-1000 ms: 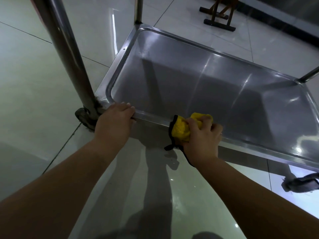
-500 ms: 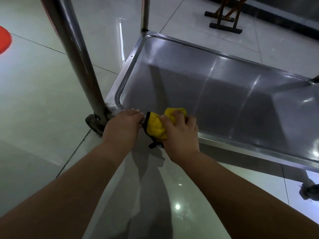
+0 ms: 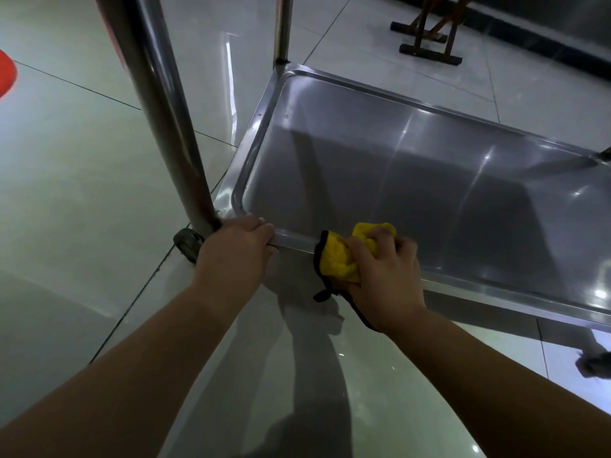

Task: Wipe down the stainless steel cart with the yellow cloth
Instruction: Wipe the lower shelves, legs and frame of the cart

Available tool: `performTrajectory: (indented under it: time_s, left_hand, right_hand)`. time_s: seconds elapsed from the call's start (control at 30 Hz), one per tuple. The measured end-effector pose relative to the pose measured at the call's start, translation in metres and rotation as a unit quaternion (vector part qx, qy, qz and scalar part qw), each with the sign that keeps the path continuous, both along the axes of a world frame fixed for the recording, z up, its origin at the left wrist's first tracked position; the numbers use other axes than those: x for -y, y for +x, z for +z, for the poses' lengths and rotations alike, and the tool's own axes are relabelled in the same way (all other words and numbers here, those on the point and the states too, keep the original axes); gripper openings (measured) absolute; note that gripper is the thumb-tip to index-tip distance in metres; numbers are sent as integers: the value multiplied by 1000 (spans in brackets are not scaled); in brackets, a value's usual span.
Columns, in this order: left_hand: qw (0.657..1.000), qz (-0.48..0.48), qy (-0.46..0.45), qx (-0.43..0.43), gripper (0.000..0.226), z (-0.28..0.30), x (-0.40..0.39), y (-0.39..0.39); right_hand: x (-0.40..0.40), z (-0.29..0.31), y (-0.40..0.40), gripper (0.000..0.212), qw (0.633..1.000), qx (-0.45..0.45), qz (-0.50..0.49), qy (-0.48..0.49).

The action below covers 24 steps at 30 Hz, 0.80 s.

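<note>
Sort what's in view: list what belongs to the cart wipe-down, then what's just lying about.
Job: yellow cloth, gripped by the right hand; cart's bottom shelf; left hand holding its near rim.

Lying about: wooden stand on the floor behind; red object at far left.

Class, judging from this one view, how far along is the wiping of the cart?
Done: cannot be judged; the bottom shelf shines evenly. In hand: the right hand presses the yellow cloth on the shelf's near rim, while the left hand grips the corner. Left: probably the rim to the right and the post.
</note>
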State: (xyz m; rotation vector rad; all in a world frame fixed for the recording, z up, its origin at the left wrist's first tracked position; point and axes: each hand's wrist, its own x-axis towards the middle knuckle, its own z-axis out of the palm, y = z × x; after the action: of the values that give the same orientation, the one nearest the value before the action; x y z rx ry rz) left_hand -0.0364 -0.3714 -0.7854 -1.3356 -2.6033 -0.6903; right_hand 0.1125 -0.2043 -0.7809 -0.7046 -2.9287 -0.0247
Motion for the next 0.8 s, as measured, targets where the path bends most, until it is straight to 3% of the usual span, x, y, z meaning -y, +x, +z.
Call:
performTrajectory:
  time_s: [0.23, 0.43, 0.8]
  left_hand:
    - [1000, 7, -25, 12, 29, -8, 2, -4]
    - [998, 51, 7, 32, 5, 19, 22, 4]
    - [960, 235, 131, 78, 27, 56, 73, -21]
  right_hand:
    - [31, -1, -45, 77, 999, 14, 31, 22]
    - [34, -2, -45, 74, 1000, 5, 10, 23]
    - [42, 14, -42, 67, 998, 59, 18, 18]
